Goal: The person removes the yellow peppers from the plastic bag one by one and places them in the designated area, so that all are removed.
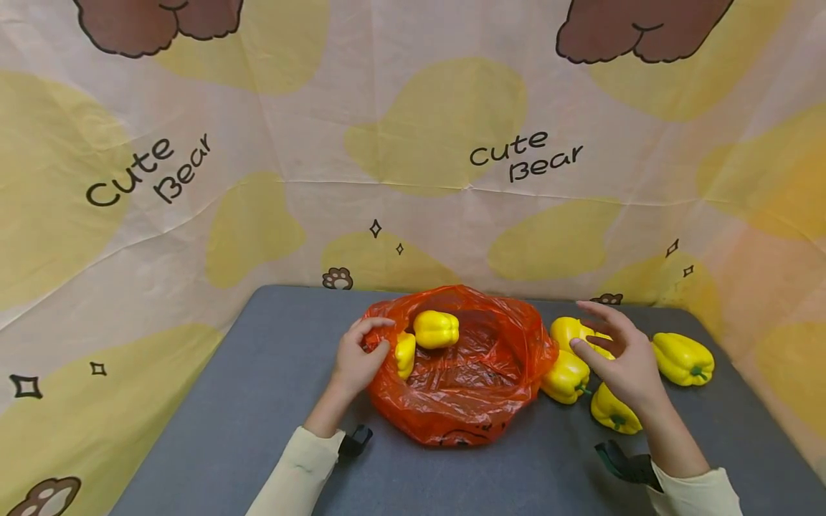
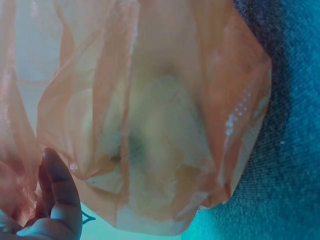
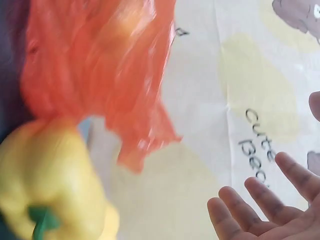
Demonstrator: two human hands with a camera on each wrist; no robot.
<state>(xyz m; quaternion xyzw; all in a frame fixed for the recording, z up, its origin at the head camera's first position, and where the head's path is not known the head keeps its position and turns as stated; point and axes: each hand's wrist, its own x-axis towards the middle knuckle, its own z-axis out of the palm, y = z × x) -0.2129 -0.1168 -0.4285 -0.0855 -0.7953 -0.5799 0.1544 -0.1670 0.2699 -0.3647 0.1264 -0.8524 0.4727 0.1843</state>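
A red plastic bag [image 1: 445, 430] stands open-mouthed on the table, with yellow bell peppers inside; one pepper [image 1: 437, 330] lies toward the back and another [image 1: 404, 356] against the left side. My left hand [image 1: 357, 360] holds the bag's left rim between curled fingers and thumb. Through the film, blurred pepper shapes show in the left wrist view. Over the peppers right of the bag hovers my right hand [image 1: 624, 369], fingers spread and nothing in it. Below it are a pepper [image 1: 565, 378] touching the bag's side and a nearer pepper [image 1: 613, 412].
Another yellow bell pepper [image 1: 682, 358] lies apart at the far right, and one more [image 1: 568, 331] sits behind the hand. The grey table [image 1: 258, 401] backs onto a patterned cloth [image 1: 426, 136]. Dark straps circle both wrists.
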